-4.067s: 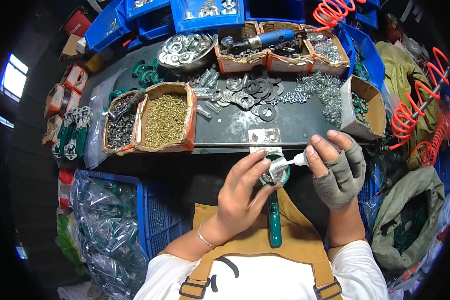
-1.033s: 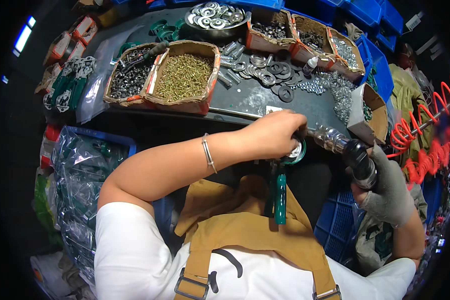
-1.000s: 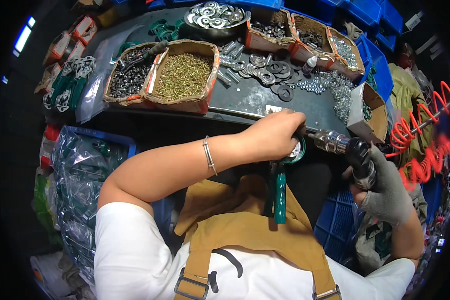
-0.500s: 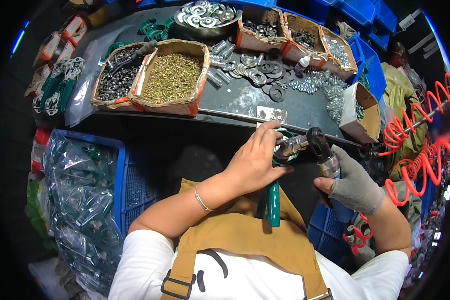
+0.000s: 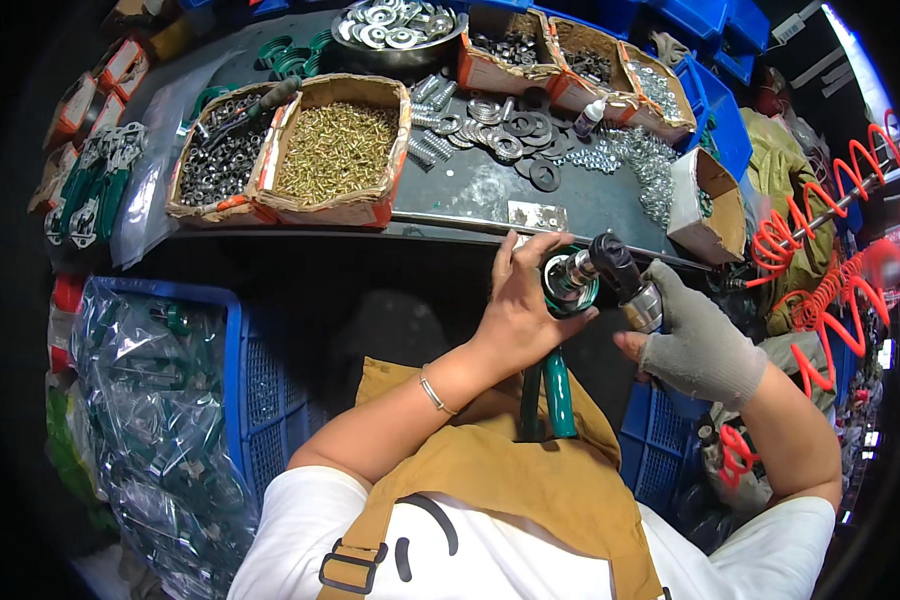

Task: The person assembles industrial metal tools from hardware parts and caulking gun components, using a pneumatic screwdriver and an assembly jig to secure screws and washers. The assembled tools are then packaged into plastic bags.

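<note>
My bare left hand [image 5: 522,310] grips a green tool [image 5: 561,395] by its round, ring-like head, the thumb along the near side and some fingers raised. Two green handles hang down from that head in front of my apron; its exact kind I cannot make out. My right hand [image 5: 705,345], in a grey glove with the thumb tip bare, is closed around an air ratchet wrench [image 5: 617,262]. The wrench's metal socket [image 5: 572,270] reaches into the ring-shaped head. My palm and glove hide most of the wrench's body.
Ahead is a bench with boxes of brass-coloured screws [image 5: 335,150] and dark nuts [image 5: 225,160], springs [image 5: 430,150], washers [image 5: 545,175] and a metal bowl [image 5: 395,55]. A blue crate [image 5: 235,370] of bagged green parts stands left. Red coiled air hoses [image 5: 820,250] hang right.
The fingers of my left hand have lifted and spread somewhat around the ring head. The ring's opening shows more now, and the wrench has shifted slightly left and tilted.
</note>
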`<state>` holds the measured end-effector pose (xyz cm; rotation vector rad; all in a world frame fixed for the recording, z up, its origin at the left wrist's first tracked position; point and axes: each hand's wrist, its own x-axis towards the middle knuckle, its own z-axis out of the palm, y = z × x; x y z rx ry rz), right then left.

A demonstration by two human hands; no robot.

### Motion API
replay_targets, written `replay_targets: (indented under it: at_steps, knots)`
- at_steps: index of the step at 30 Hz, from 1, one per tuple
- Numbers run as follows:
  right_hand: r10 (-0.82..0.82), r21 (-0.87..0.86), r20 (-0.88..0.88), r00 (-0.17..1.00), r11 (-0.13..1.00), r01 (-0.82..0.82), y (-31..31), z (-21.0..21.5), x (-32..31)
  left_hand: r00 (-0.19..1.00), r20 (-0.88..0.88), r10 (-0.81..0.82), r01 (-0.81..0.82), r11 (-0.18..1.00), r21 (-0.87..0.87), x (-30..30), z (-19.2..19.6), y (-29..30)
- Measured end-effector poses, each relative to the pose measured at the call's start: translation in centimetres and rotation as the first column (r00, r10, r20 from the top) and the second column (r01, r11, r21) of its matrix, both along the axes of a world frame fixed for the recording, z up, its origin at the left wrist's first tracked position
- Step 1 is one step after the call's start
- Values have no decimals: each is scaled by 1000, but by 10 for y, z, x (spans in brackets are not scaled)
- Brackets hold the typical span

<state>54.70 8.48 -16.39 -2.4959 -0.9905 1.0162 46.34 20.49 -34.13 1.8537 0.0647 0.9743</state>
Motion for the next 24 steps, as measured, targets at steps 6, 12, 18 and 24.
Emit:
replay_targets:
  at_steps: [6, 12, 18, 24]
  knots:
    - [117, -39, 163, 980, 993, -112, -1, -5, 8, 999, 46, -18, 22, 996, -81, 4, -8, -6]
    - [163, -116, 171, 972, 983, -145, -2, -3, 9, 996, 82, -20, 28, 996, -89, 4, -10, -6]
    - [193, -109, 111, 975, 977, -181, 0, -2, 19, 998, 70, -4, 11, 995, -101, 4, -10, -8]
    - [245, -86, 134, 960, 968, -235, 1, -7, 24, 998, 65, -22, 28, 995, -95, 5, -12, -6]
